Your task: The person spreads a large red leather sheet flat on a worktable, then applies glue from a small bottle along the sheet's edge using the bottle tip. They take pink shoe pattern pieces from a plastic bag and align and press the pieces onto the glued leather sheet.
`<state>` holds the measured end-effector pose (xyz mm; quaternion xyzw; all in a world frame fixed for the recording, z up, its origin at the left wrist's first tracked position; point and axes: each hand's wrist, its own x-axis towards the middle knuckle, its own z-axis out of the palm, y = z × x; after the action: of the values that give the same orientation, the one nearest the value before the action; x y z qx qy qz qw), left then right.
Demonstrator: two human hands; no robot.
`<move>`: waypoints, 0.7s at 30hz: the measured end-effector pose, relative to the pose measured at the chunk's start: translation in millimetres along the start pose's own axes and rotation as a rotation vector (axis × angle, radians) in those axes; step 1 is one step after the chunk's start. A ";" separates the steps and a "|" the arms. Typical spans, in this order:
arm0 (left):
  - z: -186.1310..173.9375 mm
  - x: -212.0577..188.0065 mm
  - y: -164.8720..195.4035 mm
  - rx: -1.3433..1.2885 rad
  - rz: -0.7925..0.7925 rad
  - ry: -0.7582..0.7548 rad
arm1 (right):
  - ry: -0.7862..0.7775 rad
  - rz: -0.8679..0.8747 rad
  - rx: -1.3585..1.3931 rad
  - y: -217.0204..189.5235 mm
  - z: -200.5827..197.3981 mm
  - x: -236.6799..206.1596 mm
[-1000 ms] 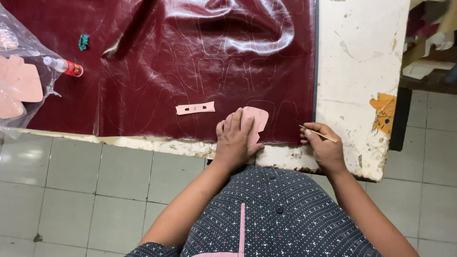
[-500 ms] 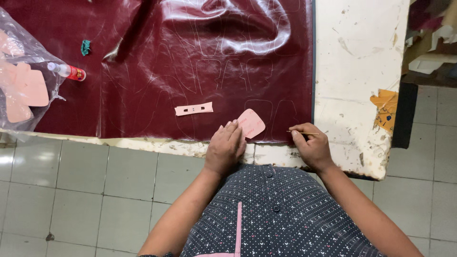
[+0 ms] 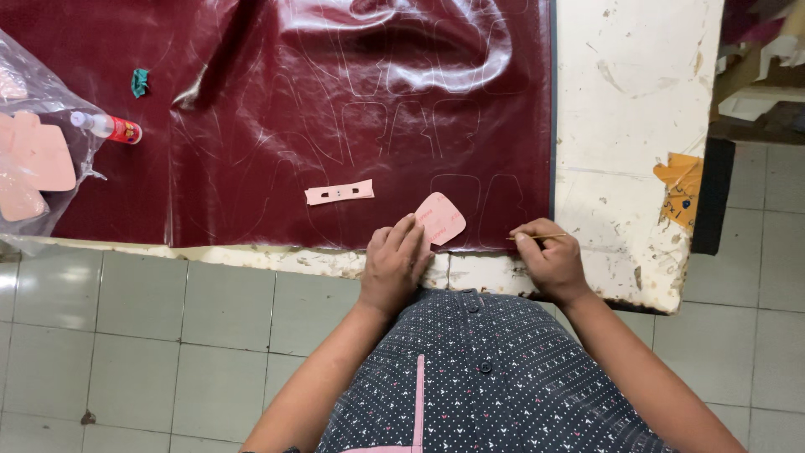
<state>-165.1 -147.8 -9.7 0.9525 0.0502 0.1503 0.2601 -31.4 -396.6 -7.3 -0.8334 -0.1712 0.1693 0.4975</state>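
Head view shows the right hand (image 3: 547, 262) pinched shut around a thin pencil-like marking stick (image 3: 537, 239), its tip lying sideways toward the left, low over the near edge of the dark red leather sheet (image 3: 277, 126). The left hand (image 3: 394, 267) is loosely curled, fingertips (image 3: 409, 231) touching the lower edge of a rounded pink template (image 3: 440, 218), which sits tilted on the leather just beside the table's front edge; whether it is pinched or only pressed down I cannot tell.

To trace well, the template looks best laid flat and held firmly with spread fingers near its middle, so the stick can run round the edge without shifting it. Faint outlines already marked on the leather lie just behind and to the right, so placing the piece close to them, not overlapping, would save material. The sheet is wrinkled further back, and smoothing the spot would help.

A narrow pink strip template (image 3: 339, 193) lies apart to the left. Further left are a small glue bottle with red label (image 3: 109, 127), a teal scrap (image 3: 139, 81) and a clear plastic bag of pink pieces (image 3: 38, 159). The worn white table (image 3: 629, 126) shows bare at the right.
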 end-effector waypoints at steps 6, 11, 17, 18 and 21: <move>-6.4 0.6 -3.9 0.075 0.050 0.012 | -0.007 -0.183 0.078 -24.2 17.2 29.6; -22.2 -11.3 -16.1 0.167 0.137 0.049 | -0.012 -0.169 0.096 -38.2 42.9 57.0; -29.9 -34.9 -31.5 0.078 0.074 0.033 | 0.084 -0.216 -0.050 -33.9 53.4 56.1; -30.3 -36.9 -33.9 0.056 0.067 0.006 | 0.095 -0.230 -0.064 -33.3 54.1 55.4; -31.8 -39.3 -42.8 0.015 0.075 -0.066 | 0.114 -0.237 -0.101 -32.8 55.2 55.5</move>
<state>-213.1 -102.5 -15.7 0.9601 0.0068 0.1280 0.2486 -11.2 -314.2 -9.1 -0.8395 -0.2483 0.0528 0.4804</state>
